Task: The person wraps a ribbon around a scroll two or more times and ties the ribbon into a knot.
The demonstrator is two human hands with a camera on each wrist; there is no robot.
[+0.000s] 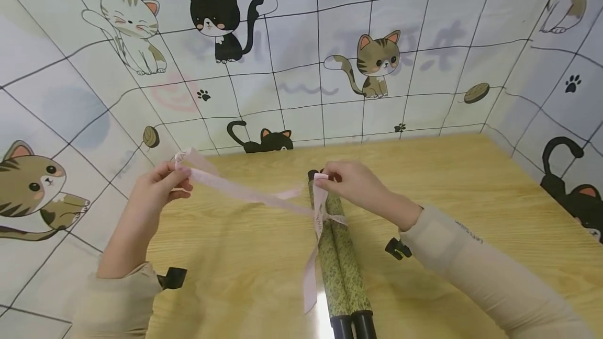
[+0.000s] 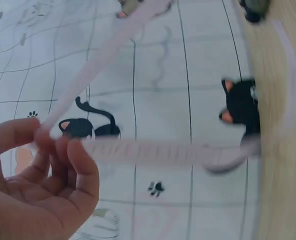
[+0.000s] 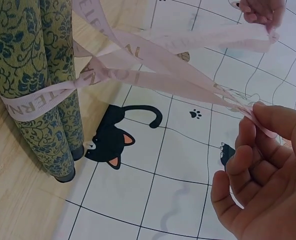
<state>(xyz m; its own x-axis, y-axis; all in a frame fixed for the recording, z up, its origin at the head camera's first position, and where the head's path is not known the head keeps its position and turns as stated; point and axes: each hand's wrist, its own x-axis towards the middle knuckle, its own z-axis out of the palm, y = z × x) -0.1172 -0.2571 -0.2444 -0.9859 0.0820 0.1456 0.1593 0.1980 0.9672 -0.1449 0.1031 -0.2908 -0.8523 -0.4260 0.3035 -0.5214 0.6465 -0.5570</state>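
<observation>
The right hand (image 1: 355,184) pinches a folded length of pink printed ribbon (image 1: 245,191) between thumb and fingers; the left hand (image 1: 155,192), well apart to its left, pinches another stretch, thumb against fingertips. Below the right hand's grip, two cloth-covered scrolls (image 1: 333,276) lie side by side, running from near that grip toward the person, black end caps (image 1: 363,323) nearest. The ribbon circles both scrolls just on the near side of the right hand, gathered there in a knot (image 3: 105,74). To tie this neatly, the person would do well to pinch the fold flat, lettering untwisted, pull the two sides evenly, and avoid dragging the scrolls apart or loosening the band.
</observation>
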